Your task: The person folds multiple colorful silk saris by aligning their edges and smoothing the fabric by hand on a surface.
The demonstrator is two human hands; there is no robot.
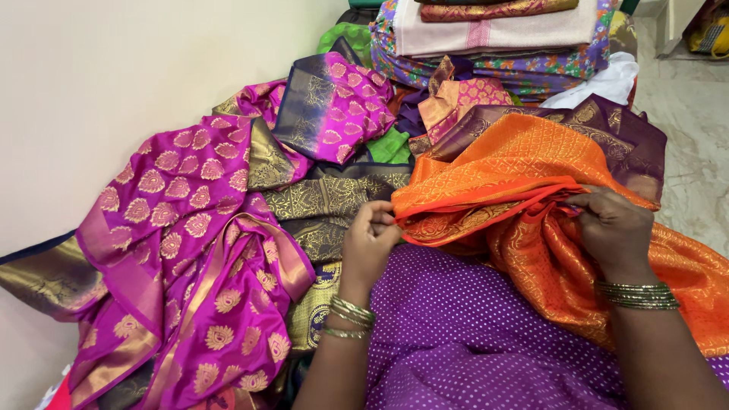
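Head view puts you over a crowded heap of silk fabrics against a pale wall (114,68). To your left lies a magenta saree (182,258) with gold motifs, spread loose and partly draped over a dark gold-bordered cloth (334,201) that sits just beside your left hand (370,243). Behind the work stands a stack of folded fabrics (493,38), with a white cloth (600,83) at its right edge and a green piece (345,34) at its left. A purple dotted cloth (471,334) covers your lap below both wrists, and marble floor (699,152) shows at far right. The orange saree (516,175) lies folded across your lap, resting on the purple cloth, its long axis running left to right and rising slightly to the right. Your left-hand fingers are pinched together on its left folded edge; your right hand (616,231) has its fingers closed on the right end of the same fold. Bangles (636,294) sit on both wrists.
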